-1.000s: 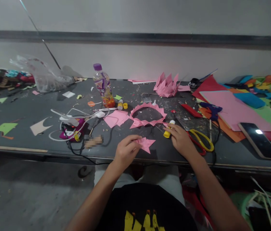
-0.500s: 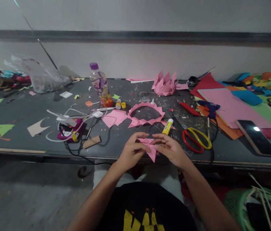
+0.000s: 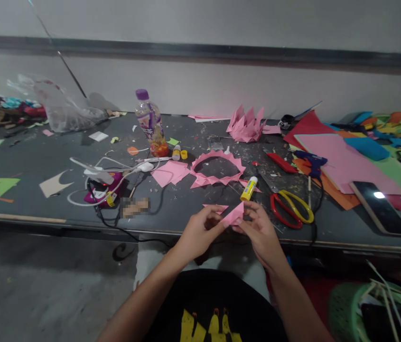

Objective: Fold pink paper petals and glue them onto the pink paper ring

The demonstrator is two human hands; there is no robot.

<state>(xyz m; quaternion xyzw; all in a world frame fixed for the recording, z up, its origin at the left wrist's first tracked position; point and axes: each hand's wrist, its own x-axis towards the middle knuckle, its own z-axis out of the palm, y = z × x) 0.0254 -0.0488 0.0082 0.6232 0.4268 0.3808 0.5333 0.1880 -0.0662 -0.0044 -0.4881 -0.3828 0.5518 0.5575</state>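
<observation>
Both hands meet at the table's near edge over a small folded pink paper piece (image 3: 233, 215). My left hand (image 3: 200, 232) pinches its left side and my right hand (image 3: 261, 232) pinches its right side, fingers closed on the paper. Just beyond them a yellow glue stick (image 3: 249, 188) lies on the dark table (image 3: 43, 156). Farther back lies a pink ring of folded paper points (image 3: 217, 168), with loose pink sheets (image 3: 171, 172) to its left and a spiky pink paper form (image 3: 246, 125) near the wall.
Red-and-yellow scissors (image 3: 291, 207) lie right of my hands, with a blue glue gun (image 3: 312, 159), coloured paper sheets (image 3: 349, 159) and a phone (image 3: 380, 200) beyond. A drink bottle (image 3: 149, 123), white cables and a purple device (image 3: 106, 187) sit to the left. Paper scraps litter the table.
My right hand let go of the glue stick, which now lies on the table, and joined the left hand on the pink piece. Both hands turned and lifted the piece slightly.
</observation>
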